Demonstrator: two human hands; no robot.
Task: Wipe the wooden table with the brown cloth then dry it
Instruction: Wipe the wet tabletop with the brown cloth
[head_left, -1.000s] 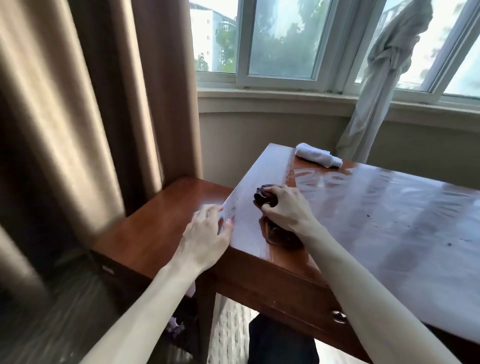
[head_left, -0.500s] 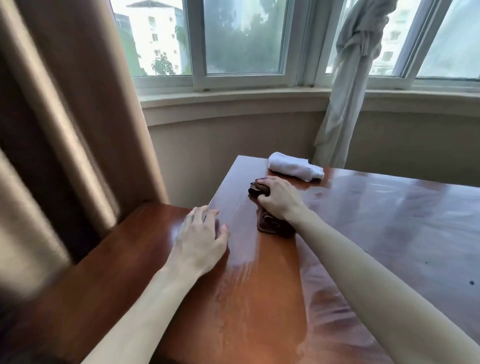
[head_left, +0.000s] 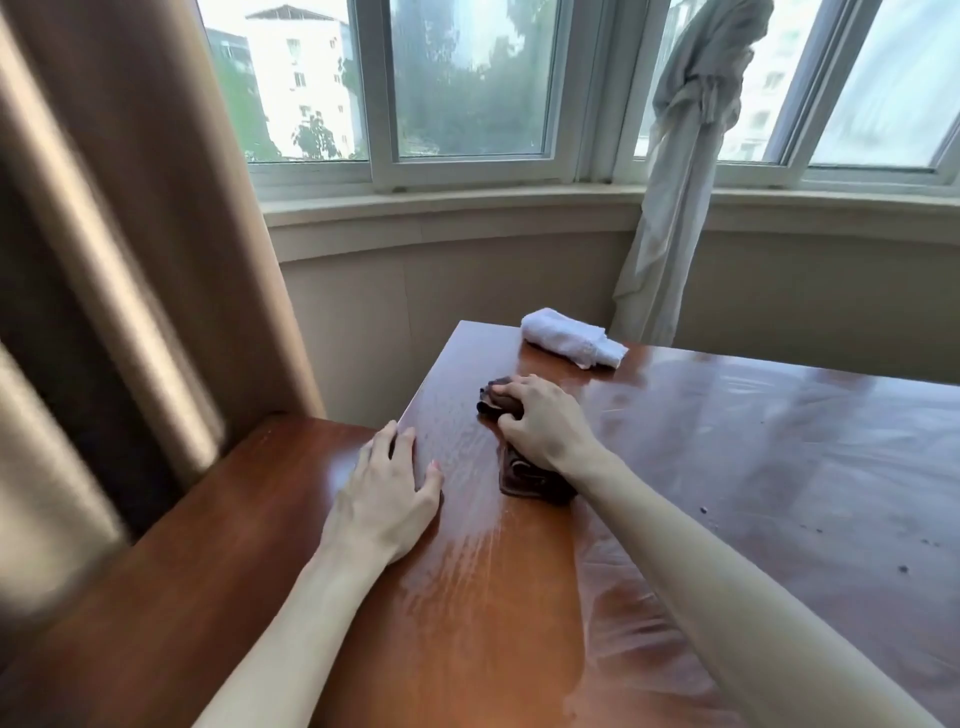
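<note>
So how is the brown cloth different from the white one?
The brown cloth is dark and pressed flat under the right hand; the white cloth is pale, rolled up, and nobody touches it. The brown cloth lies nearer the person, the white cloth at the far edge. Both lie on the wooden table.

The right hand (head_left: 543, 428) presses down on the crumpled brown cloth (head_left: 524, 475) near the far left corner of the wooden table (head_left: 779, 493), fingers curled over its bunched front end. The left hand (head_left: 387, 493) lies flat with fingers spread along the table's left edge, beside a lower wooden surface (head_left: 182, 571). A rolled white towel (head_left: 569, 338) lies at the far edge, near the cloth, below a knotted pale curtain (head_left: 685, 156); wet streaks shine across the tabletop.
</note>
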